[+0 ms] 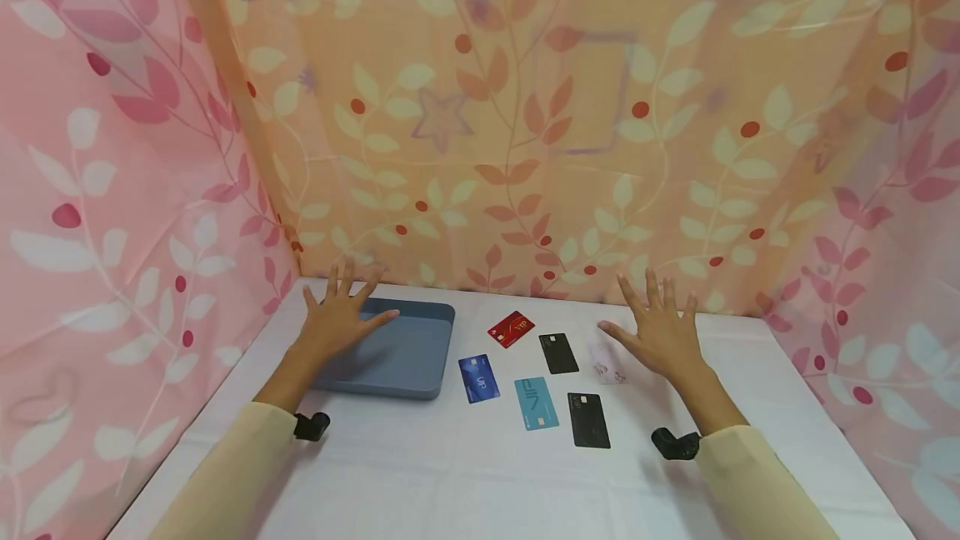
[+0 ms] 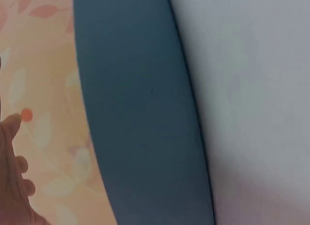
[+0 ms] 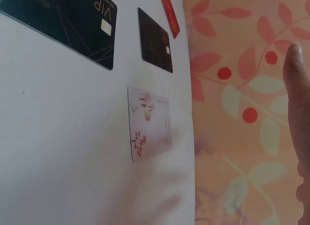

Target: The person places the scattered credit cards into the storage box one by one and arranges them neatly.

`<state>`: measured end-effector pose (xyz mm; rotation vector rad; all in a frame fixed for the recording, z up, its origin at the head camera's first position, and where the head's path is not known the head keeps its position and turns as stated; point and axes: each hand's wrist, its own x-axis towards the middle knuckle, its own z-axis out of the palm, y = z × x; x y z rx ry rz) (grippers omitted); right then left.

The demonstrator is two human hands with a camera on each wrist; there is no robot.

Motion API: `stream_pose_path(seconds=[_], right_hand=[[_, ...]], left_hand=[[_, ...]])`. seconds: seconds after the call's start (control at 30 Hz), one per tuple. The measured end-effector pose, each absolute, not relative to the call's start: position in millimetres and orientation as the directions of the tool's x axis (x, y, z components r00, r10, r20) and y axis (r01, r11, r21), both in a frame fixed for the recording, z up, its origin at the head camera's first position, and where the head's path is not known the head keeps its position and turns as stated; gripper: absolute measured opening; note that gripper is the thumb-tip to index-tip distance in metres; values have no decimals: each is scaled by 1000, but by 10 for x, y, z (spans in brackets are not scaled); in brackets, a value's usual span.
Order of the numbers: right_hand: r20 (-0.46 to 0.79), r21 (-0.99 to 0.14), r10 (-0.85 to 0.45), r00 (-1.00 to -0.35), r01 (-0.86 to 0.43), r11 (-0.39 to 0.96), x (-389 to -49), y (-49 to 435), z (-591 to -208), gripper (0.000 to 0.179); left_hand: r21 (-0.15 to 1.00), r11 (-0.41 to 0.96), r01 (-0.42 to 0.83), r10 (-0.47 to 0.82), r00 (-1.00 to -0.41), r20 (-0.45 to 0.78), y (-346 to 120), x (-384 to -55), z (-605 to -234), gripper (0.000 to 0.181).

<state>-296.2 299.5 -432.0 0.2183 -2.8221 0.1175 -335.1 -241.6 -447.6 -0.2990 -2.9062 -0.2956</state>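
I've got both hands spread, holding nothing. Left hand [image 1: 333, 327] is over the blue-grey tray [image 1: 431, 348]; right hand [image 1: 663, 336] is just beside the pale floral card [image 1: 606, 363]. Right of the tray, flat on white cloth [image 1: 450, 473]: that one plus red card [image 1: 512, 329], dark blue card [image 1: 478, 379], light blue card [image 1: 536, 403], upper black card [image 1: 558, 354], lower black card [image 1: 589, 421]. Reads as ready pose, pre-grasp. Next move probably calls for lowering a hand and pinching one card's edge; thin stock, could be fiddly to lift.

Left hand [image 1: 333, 326], right hand [image 1: 663, 336] — both aloft, fingers [image 1: 652, 292] spread.
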Motion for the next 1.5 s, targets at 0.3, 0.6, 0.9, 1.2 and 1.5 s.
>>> stream_pose_path(seconds=[0.3,0.6,0.9,1.2,1.5], right_hand=[[308,-104,-121,-944,-160,982,-2821,2942,-4336,95],[290,-194,-115,-950,-176,965,-2653,2860,-4351,97],[240,-253,-89,-967,-151,956,-2516,2844,-4463,94],[196,-255,-89,-976,-138,957,-2452,2823,-4628,78],[182,-335,-94,-979,-151,930,-2434,2863,-4765,54]], left_hand=[[320,899,298,260,-953,155,-2806,-3282,-4369,82],[556,767,321,302,-945,128,-3234,-3227,-4452,78],[611,745,268,260,-960,104,-3540,-3134,-4578,71],[712,659,243,246,-964,101,-3757,-3074,-4803,53],[798,559,226,234,-966,109,-3848,-3099,-4939,55]])
